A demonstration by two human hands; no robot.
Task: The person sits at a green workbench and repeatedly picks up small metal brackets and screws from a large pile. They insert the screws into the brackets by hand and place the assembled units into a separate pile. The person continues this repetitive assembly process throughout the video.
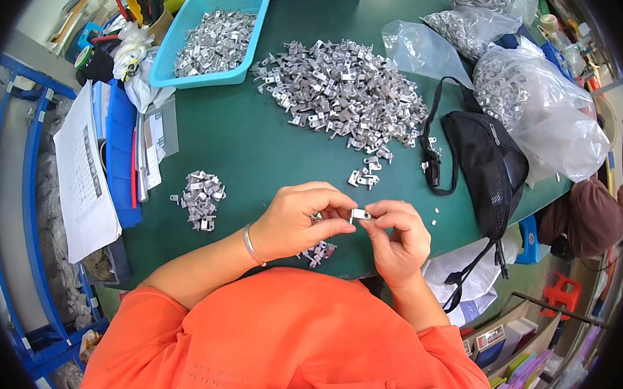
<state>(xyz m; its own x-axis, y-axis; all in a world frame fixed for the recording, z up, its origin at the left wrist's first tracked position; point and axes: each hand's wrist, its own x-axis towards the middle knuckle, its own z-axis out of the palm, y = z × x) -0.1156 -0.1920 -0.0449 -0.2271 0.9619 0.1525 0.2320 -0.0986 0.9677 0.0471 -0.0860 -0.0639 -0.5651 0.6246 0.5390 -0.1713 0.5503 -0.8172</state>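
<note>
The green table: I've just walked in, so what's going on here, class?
A person in an orange top holds a small metal piece between the fingertips of the left hand and right hand. On the green table, a large heap of metal parts lies ahead, with a smaller pile to the left. A turquoise basket holds more.

The counter (241, 145) is green. A big heap of shiny metal bits (355, 92) sits on it — with a light blue basket (204, 80) just beside. A small pile (201, 200) lies left — a black bag (484, 162) and clear plastic bags (549, 109) lie right.
</note>
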